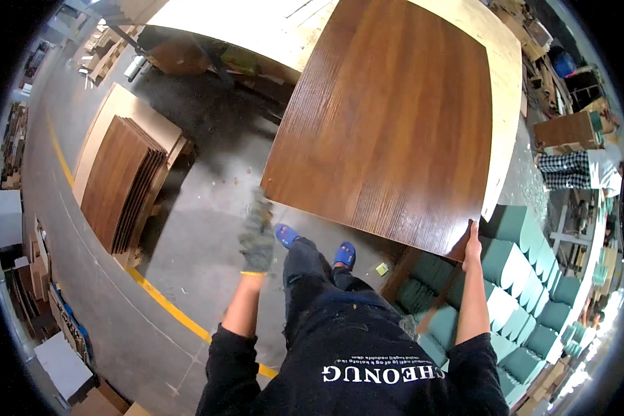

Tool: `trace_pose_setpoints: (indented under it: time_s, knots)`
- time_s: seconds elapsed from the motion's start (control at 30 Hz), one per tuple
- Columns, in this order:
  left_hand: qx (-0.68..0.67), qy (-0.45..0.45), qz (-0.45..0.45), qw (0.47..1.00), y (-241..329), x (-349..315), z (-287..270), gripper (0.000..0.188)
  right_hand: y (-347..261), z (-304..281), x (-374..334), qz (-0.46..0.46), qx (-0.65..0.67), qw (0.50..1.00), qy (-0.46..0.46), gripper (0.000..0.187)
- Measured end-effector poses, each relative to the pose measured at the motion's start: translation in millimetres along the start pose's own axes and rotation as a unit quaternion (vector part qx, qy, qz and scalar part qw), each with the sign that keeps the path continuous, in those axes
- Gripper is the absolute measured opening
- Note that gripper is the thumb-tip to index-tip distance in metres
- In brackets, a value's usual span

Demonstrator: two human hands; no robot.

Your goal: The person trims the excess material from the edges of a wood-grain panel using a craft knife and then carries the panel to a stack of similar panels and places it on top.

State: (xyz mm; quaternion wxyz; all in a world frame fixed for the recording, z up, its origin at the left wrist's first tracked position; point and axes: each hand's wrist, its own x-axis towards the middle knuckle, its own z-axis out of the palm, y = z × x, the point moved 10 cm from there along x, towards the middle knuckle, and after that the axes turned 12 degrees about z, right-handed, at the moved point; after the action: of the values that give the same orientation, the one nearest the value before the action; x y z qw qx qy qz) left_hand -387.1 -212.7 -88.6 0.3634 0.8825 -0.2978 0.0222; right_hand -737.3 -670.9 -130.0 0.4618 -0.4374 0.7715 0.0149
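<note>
A large dark-brown wood-grain board (395, 118) lies tilted across the pale work table, its near end jutting past the table edge toward me. My right hand (472, 247) is bare and grips the board's near right corner, thumb along the edge. At the near left corner is my left hand (256, 236), in a grey-green work glove with a yellow cuff. Motion smears its fingers, so whether they touch or hold the corner is unclear.
To the left, a stack of similar brown boards (121, 184) rests on a pallet beside a yellow floor line (166, 301). Green wrapped bundles (509, 277) are piled close on my right. The work table (256, 24) stands ahead; another person (579, 172) is at the far right.
</note>
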Motion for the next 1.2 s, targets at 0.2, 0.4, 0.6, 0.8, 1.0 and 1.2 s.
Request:
trace_pose_setpoints:
  time_s: [0.2,0.4,0.6,0.8,1.0,1.2]
  knots:
    - [0.046,0.115,0.005,0.992,-52,34,-8,0.043,10,26,-6,0.008,0.032,0.997,-0.072,0.106]
    - [0.117,-0.003,-0.018,0.993,-19,51,15,0.056,34,56,-37,0.045,0.088,0.988,-0.121,0.101]
    - [0.170,-0.142,-0.031,0.975,79,24,89,0.054,53,137,-108,0.037,0.278,0.923,-0.263,0.088]
    - [0.077,0.024,0.179,0.981,49,63,51,0.043,37,180,-83,-0.042,0.272,0.903,-0.331,0.070]
    - [0.162,-0.062,0.008,0.985,-18,159,23,0.035,-45,157,-38,-0.059,0.409,0.858,-0.305,0.050]
    - [-0.063,0.070,0.142,0.985,11,95,42,0.034,-70,203,-66,-0.120,0.422,0.876,-0.202,0.056]
